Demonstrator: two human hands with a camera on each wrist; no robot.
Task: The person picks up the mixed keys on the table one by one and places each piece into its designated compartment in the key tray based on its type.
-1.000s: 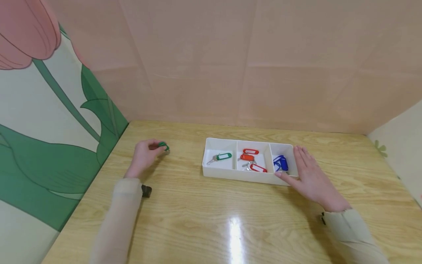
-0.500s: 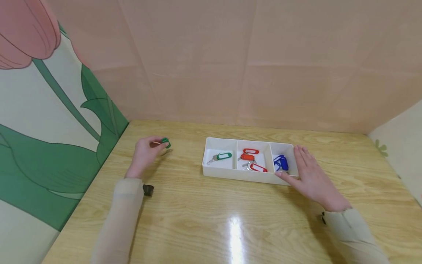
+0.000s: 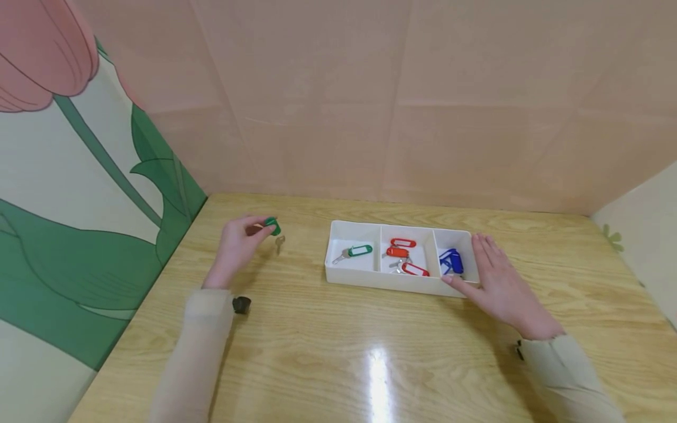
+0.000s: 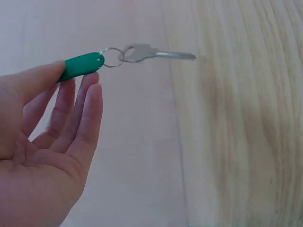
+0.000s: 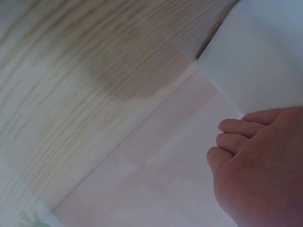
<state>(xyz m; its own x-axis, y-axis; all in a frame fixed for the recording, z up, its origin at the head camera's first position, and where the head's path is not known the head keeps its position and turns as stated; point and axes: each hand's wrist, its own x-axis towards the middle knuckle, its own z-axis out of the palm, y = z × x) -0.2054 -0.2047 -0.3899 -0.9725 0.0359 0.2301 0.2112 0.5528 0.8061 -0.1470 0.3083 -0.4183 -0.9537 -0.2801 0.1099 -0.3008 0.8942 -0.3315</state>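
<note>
My left hand [image 3: 236,247] pinches a green key tag [image 4: 84,66] between thumb and fingers, left of the tray. From the tag's metal ring a silver key [image 4: 151,53] dangles over the table. My right hand [image 3: 499,288] rests against the right end of a white three-compartment tray [image 3: 391,282], thumb at the front wall and fingers along the end. Inside the tray, a green-tagged key [image 3: 360,251] lies in the left compartment. Several red key tags [image 3: 403,242] with keys fill the middle one, and blue key tags [image 3: 455,262] lie in the right one.
The wood-grain table [image 3: 317,352] meets a pinkish back wall [image 3: 338,117] just behind the tray. A side wall [image 3: 79,235] with a painted tulip borders the left, and a pale wall [image 3: 647,235] the right.
My left hand has risen slightly and shifted right with the green key tag, and its key now hangs free below. The right hand and the tray stay in place.
</note>
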